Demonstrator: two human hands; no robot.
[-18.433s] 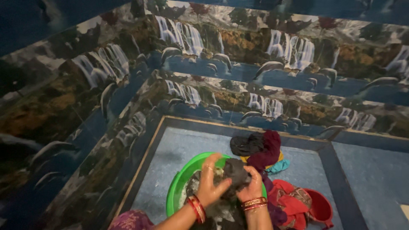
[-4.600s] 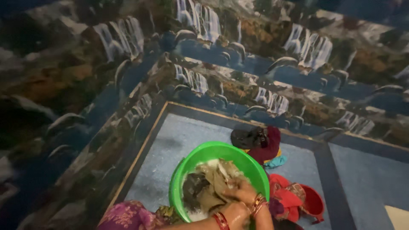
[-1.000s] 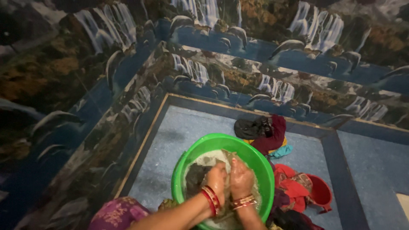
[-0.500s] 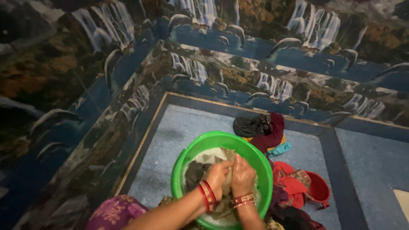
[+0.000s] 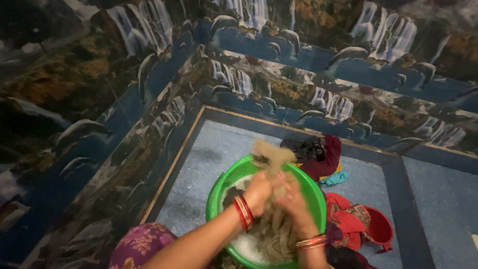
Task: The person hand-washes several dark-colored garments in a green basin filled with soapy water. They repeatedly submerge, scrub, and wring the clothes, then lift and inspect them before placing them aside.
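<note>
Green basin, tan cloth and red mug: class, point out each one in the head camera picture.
green basin (image 5: 217, 192), head view, bare left rim.
tan cloth (image 5: 269, 158), head view, raised top bunch.
red mug (image 5: 379, 226), head view, inner wall.

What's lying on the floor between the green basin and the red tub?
In the head view, a heap of red clothes lies between the green basin and the red tub, against both.

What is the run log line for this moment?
left hand: grips tan cloth | right hand: grips it | over green basin
</note>
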